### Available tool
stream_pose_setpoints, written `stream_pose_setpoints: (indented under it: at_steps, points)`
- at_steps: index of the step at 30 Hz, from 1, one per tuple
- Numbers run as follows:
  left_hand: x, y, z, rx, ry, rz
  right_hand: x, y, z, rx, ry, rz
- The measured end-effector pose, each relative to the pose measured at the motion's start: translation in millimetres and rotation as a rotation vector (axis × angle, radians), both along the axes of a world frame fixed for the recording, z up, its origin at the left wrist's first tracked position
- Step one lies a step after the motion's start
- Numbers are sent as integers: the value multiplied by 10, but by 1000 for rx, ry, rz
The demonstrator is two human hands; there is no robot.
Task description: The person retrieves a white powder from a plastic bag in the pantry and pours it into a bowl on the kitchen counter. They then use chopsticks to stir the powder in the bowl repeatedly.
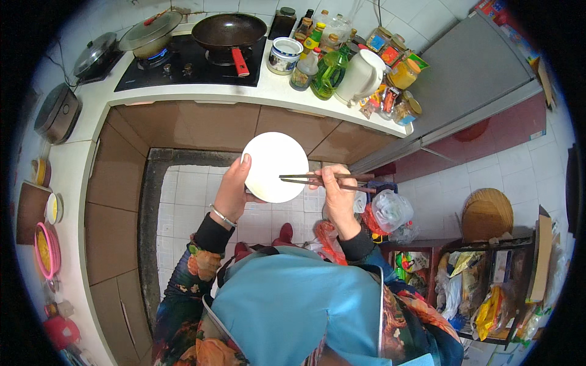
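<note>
My left hand [234, 190] grips the left rim of a white bowl or dish [272, 160], its thumb on the edge. Its inside looks plain white; overexposure hides whether anything lies in it. A pair of dark chopsticks [339, 176] is in my right hand [339, 196], with the tips over the lower right part of the dish. Both hands are held in front of my blue apron [293, 302], above the tiled floor.
On the counter [183, 96], a lidded pan [151, 39] sits over a lit blue flame, beside a wok [229, 32] with a red handle. Bottles, jars and a white kettle [361, 75] crowd the right end. A refrigerator [458, 68] and a cluttered shelf [485, 247] stand at the right.
</note>
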State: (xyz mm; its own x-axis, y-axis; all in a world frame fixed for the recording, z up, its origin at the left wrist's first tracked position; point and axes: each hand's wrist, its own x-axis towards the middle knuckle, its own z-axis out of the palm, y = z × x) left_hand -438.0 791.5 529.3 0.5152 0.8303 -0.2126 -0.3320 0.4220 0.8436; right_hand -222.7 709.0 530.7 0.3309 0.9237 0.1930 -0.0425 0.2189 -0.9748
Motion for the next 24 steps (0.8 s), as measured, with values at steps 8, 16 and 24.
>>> stream_pose_setpoints:
  at_steps: [8, 16, 24]
  points:
    - [-147, 38, -140, -63, -170, 49, -6, 7, 114, -143, -55, 399]
    - [-116, 197, -246, -183, -190, 128, 1519, 1245, -184, -217, -314, -147]
    - [126, 434, -314, -224, -209, 424, 2657, 3144, -473, -435, -188, -252]
